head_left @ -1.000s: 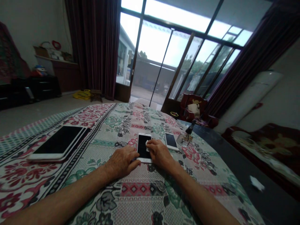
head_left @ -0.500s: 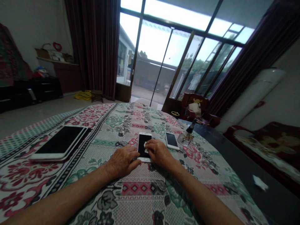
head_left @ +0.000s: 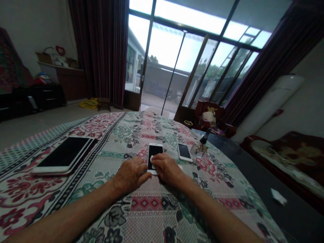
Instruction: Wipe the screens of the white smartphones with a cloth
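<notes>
A white phone with a dark screen (head_left: 155,149) lies flat on the patterned tablecloth (head_left: 149,222). My left hand (head_left: 131,172) rests at its left edge, with thumb and fingers touching the phone's side. Over the lower part of the screen is my right hand (head_left: 167,167), its fingers pinched on a small white wad (head_left: 152,161) pressed to the glass. To the right lies a second white phone (head_left: 184,152), beside a clear glass jar (head_left: 198,149) with a black-handled thing standing in it. The right hand hides part of the first phone.
Two stacked white tablets (head_left: 64,153) lie at the left of the table. A crumpled white tissue (head_left: 278,196) is on the dark surface at the right. Beyond the table are a wooden chair (head_left: 209,113), a glass door and a yellow bag (head_left: 88,103) on the floor.
My right hand has moved slightly left and down across the screen with the white wad. My left hand stays at the phone's edge. The whole view has shifted a little.
</notes>
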The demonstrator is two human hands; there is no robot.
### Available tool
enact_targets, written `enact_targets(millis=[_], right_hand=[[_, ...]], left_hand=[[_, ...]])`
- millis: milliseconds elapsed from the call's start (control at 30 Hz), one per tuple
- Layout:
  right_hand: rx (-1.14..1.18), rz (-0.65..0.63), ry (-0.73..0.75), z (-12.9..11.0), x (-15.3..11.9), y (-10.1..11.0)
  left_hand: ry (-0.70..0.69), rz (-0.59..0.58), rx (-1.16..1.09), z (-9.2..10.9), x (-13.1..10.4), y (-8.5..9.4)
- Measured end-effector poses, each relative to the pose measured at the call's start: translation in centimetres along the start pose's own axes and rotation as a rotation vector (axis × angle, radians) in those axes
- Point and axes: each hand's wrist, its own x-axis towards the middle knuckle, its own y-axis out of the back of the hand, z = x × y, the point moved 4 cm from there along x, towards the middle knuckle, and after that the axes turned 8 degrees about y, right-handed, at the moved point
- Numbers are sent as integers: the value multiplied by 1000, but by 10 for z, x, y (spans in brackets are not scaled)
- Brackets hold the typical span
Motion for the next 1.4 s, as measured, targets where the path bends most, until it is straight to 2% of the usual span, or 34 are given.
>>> enact_targets(millis=[100, 200, 333, 467, 600, 800, 967, 1067, 1200, 1400], right_hand=[[31, -4, 30, -12, -11, 1], [52, 1, 30, -12, -13, 1], [50, 25, 3, 5, 0, -2], [0, 46, -87, 29, 23, -5], [-39, 38, -113, 37, 37, -7], [8, 38, -31, 19, 23, -7], [69, 48, 75, -6, 1, -6], [95, 47, 91, -11, -5, -5], [93, 53, 84, 3, 5, -8], [-7, 86, -45, 40, 38, -14]], left_hand=[[44, 5, 17, 0, -1, 2], [59, -1, 19, 0, -1, 1], [84, -37, 32, -1, 1, -1], [118, -90, 49, -1, 3, -1], [132, -116, 30, -3, 4, -1], [135, -104, -33, -8, 3, -5], [163, -146, -19, -8, 2, -5], [188, -169, -25, -7, 3, -4], [194, -164, -31, -7, 4, -5], [184, -163, -38, -10, 4, -7]])
